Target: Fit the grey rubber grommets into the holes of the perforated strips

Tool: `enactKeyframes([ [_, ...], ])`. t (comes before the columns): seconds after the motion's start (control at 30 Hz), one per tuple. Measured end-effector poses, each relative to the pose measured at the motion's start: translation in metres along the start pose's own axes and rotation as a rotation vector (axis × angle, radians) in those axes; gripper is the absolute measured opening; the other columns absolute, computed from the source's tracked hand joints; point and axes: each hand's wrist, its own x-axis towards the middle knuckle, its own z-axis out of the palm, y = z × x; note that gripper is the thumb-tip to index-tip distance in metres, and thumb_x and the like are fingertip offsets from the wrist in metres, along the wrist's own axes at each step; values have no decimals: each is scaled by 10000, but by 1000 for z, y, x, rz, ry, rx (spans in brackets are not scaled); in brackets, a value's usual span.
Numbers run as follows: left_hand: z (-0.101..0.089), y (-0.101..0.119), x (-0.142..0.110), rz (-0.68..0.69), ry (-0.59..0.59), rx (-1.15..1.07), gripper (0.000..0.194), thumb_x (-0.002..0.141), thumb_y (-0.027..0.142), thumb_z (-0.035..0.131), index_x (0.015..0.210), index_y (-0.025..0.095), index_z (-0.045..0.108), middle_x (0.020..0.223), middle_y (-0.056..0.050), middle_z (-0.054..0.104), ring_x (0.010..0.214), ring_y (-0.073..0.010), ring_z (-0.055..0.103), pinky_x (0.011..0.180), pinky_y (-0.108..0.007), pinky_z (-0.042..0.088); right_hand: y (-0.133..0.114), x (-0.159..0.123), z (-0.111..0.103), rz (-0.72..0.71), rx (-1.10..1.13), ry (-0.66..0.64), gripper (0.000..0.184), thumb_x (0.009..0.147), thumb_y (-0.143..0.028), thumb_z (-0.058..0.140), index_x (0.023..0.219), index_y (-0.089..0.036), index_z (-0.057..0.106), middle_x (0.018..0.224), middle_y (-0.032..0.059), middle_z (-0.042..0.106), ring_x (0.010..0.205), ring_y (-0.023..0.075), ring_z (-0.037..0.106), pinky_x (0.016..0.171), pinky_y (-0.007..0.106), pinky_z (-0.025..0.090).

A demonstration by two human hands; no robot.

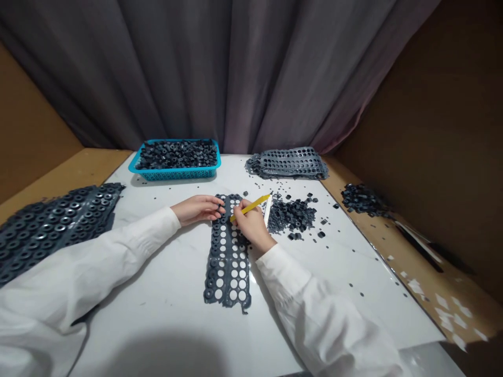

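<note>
A long dark grey rubber sheet (227, 262) lies on the white tabletop in front of me. Rows of round holes run down it, and thick ring-shaped pieces stay in its left row and near the top. My left hand (202, 208) rests at the sheet's upper left edge, fingers stretched out and slightly curved over it. In my right hand (251, 224) is a slim yellow pen-shaped stick (256, 203), its lower end against the sheet among the holes. A white strip (268, 210) lies just beyond that hand, beside a pile of small dark rubber pieces (293, 214).
A blue basket (176, 173) full of dark pieces stands at the back left. Stacked perforated sheets (291, 163) lie at the back right. More ring-studded sheets (58, 222) are on the left. At right are another dark pile (363, 199) and white scraps (446, 317).
</note>
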Motion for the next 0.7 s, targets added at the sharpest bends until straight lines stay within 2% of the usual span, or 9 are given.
enactKeyframes([
  [0.1, -4, 0, -3, -36, -45, -33, 174, 735, 72, 627, 908, 94, 632, 831, -90, 694, 620, -86, 625, 566, -152, 522, -1, 3, 3, -28, -78, -13, 181, 779, -224, 436, 602, -209, 401, 477, -37, 494, 510, 130, 491, 539, 221, 360],
  [0.3, -1, -4, -8, -59, -56, -88, 147, 777, 119, 625, 920, 94, 647, 837, -91, 699, 603, -77, 620, 541, -130, 519, -8, 8, 3, -44, -220, -60, 145, 775, -188, 444, 630, -200, 445, 517, -22, 496, 518, 129, 478, 527, 220, 342],
  [0.57, -1, -7, -8, -49, -46, -117, 174, 745, 189, 678, 871, 71, 653, 741, -93, 684, 462, -51, 526, 390, -112, 433, -3, 8, 6, -28, -155, -115, 157, 828, -215, 415, 690, -190, 488, 545, -4, 550, 567, 147, 543, 588, 231, 387],
  [0.7, -4, -11, -6, -26, -57, -110, 220, 696, 228, 726, 838, 78, 649, 728, -82, 675, 443, -47, 506, 375, -118, 424, 4, 8, 8, -5, -133, -104, 173, 835, -248, 407, 681, -200, 469, 525, -14, 537, 552, 147, 534, 579, 229, 384],
])
